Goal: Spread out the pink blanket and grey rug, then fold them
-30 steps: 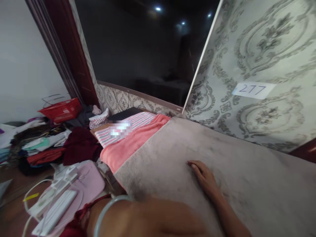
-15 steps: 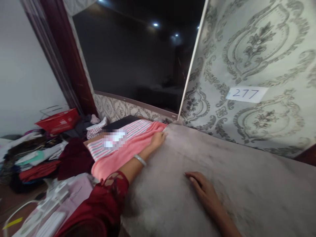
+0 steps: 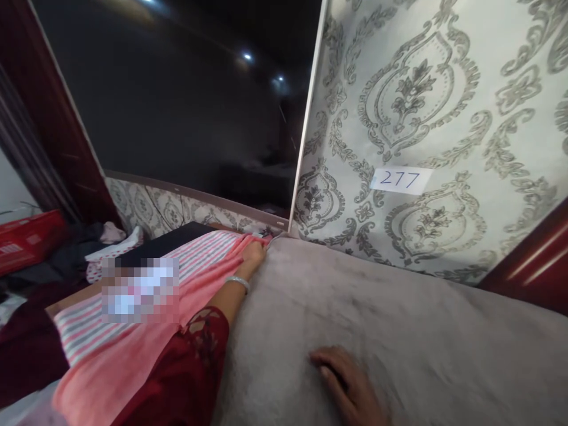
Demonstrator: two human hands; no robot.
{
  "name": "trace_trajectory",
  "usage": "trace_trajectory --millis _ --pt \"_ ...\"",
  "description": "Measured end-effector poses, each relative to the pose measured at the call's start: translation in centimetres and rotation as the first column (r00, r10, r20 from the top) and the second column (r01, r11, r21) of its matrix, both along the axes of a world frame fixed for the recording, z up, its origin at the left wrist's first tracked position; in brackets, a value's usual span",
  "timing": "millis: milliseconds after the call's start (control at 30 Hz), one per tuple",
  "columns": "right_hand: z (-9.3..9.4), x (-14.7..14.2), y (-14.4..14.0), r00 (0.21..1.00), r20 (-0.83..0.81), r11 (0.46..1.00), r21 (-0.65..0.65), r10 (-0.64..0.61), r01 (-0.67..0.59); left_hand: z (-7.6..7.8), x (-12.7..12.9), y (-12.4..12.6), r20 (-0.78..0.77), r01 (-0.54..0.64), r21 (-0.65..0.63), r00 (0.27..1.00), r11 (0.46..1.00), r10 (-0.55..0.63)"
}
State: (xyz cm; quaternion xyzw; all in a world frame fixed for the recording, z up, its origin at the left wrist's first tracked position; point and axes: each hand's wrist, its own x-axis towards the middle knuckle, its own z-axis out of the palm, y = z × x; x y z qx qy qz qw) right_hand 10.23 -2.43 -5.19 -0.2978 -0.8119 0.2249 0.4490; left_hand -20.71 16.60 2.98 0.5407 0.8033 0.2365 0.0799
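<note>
My left hand (image 3: 254, 254), a bracelet at its wrist, is closed at the far corner where a pink towel (image 3: 190, 302) with a striped band meets a grey plush cover (image 3: 284, 313). Folds of the pink cloth bunch up at its fingers, which are partly hidden. My right hand (image 3: 348, 381) rests low on the grey cover, fingers loosely curved and the thumb apart, holding nothing. A blurred pixel patch covers part of the towel's striped band.
A large dark television screen (image 3: 190, 106) stands behind the surface. Patterned wallpaper (image 3: 412, 89) carries a paper label (image 3: 402, 179) reading 277. A black flat object (image 3: 164, 242) lies behind the towel. A red bag (image 3: 31, 239) and piled clothes are at left.
My view has turned right and moved nearer. My left hand stays at the far corner, and the pink cloth is more bunched there. My right hand stays on the grey cover.
</note>
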Motion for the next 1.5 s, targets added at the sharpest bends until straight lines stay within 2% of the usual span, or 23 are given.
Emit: trace_trajectory --millis 100,200,367,533,700,800,900,1000,1100,1333,1500 --pt "0.0 0.2 0.3 1.000 0.016 0.999 0.047 0.018 -0.019 -0.5 -0.2 0.2 -0.041 0.046 0.066 0.998 0.997 -0.043" --pt "-0.1 0.5 0.5 0.999 0.045 0.997 0.069 0.023 -0.026 -0.9 -0.3 0.5 -0.081 0.039 0.104 0.996 0.994 -0.030" --pt "0.2 0.5 0.2 0.998 0.054 0.998 0.064 0.024 -0.027 -1.5 0.0 1.4 -0.133 0.005 0.048 0.991 0.999 0.001" --pt "1.0 0.1 -0.6 0.999 0.034 0.999 -0.034 -0.024 0.025 -1.7 0.6 1.2 -0.159 -0.004 0.018 0.987 1.000 0.007" --pt "0.9 0.1 -0.7 1.000 0.012 0.996 -0.087 -0.021 0.022 -0.7 0.5 0.7 -0.149 0.007 -0.005 0.989 1.000 -0.008" --pt "0.7 0.2 -0.4 1.000 0.016 0.995 -0.103 -0.007 0.009 0.2 0.1 -0.4 -0.150 0.023 -0.027 0.988 0.999 -0.026" --pt "0.5 0.1 -0.2 1.000 0.019 0.992 -0.125 -0.001 0.004 0.5 -0.3 -2.8 -0.185 0.013 -0.046 0.983 0.999 -0.021" --pt "0.3 0.0 -0.2 1.000 0.010 0.988 -0.157 -0.014 0.015 0.0 -0.5 -5.5 -0.228 0.003 -0.072 0.973 0.997 -0.019" --pt "0.3 0.0 -0.2 1.000 0.008 0.983 -0.185 -0.016 0.017 -0.8 -0.6 -7.2 -0.254 -0.013 -0.080 0.967 0.997 -0.008" --pt "0.9 0.2 -0.3 0.999 0.035 0.979 -0.205 0.011 -0.004 -2.1 -0.6 -7.0 -0.267 -0.029 -0.084 0.964 0.996 0.006" --pt "1.2 0.0 -0.2 0.999 0.029 0.979 -0.205 0.021 -0.015 -1.6 -0.6 -7.1 -0.281 -0.017 -0.103 0.959 0.995 -0.012"
